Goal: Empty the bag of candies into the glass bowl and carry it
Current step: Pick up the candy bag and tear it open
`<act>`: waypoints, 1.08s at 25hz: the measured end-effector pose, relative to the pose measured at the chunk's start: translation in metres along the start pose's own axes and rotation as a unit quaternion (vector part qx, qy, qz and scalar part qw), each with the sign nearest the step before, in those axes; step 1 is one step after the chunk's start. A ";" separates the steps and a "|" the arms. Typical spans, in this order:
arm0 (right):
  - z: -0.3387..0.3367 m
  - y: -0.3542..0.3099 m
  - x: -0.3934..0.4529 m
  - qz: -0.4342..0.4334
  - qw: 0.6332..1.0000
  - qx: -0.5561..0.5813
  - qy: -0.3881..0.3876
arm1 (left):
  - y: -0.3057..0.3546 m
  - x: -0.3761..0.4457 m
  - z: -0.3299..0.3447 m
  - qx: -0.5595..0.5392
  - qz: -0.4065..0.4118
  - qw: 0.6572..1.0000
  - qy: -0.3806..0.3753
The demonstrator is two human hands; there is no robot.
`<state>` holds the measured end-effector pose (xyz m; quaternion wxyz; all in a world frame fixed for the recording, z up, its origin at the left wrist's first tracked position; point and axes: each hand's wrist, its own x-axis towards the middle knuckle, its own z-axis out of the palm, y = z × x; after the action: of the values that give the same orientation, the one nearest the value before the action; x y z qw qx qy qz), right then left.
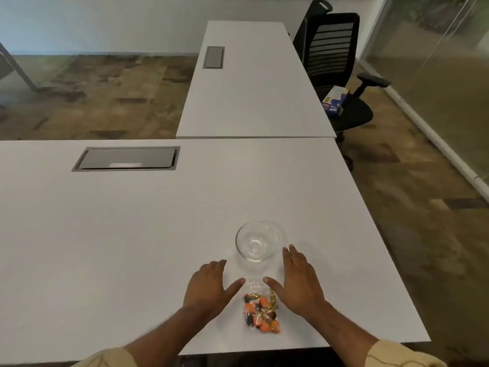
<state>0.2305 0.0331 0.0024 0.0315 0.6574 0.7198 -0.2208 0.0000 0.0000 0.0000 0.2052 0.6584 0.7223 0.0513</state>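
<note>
The small clear plastic bag of orange, black and gold wrapped candies (260, 312) lies flat on the white rectangular table (132, 234), close to its near edge, and I judge it still full, since nothing has gone into the bowl. Just beyond it stands the clear round glass bowl (256, 241), upright and empty, its base barely visible against the pale top.

My left hand (210, 286) and right hand (297, 280) sit either side of the bag's far end, both spread open and grasping nothing, thumbs pointing inward toward each other over the clear neck of the bag. Whether the palms rest on the table or hang just above it I cannot tell. The right fingertips (288, 251) come close beside the bowl's wall.

Further out there is a grey recessed cable hatch (126, 158) in the table to the left, a second white table (251, 88) butted on beyond, and a black mesh office chair (336, 67) with a blue and white box (334, 102) on its seat.

The risks I see from here: the bowl is light-looking glass and hard to read against the table, so a reach for the bag could knock it aside. The bag is thin and slack; tipped too fast or off centre, the candies would spill past the rim and scatter toward the near edge. Carrying smooth glass one-handed could also let it slip.
</note>
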 end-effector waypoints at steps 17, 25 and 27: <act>0.020 -0.010 0.010 0.146 0.899 0.387 -0.139 | 0.025 -0.004 0.031 -0.278 -0.177 0.936 -0.125; -0.036 -0.046 0.019 0.003 0.907 0.381 -0.180 | 0.016 -0.001 -0.004 -0.363 -0.220 0.905 -0.022; -0.041 -0.053 0.020 -0.031 0.906 0.389 -0.164 | 0.018 0.002 -0.015 -0.401 -0.239 0.884 -0.014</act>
<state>0.1867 0.0642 0.0478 -0.1160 0.5492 0.5817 -0.5887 0.0115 0.0070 0.0199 0.4677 0.3284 0.7725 0.2768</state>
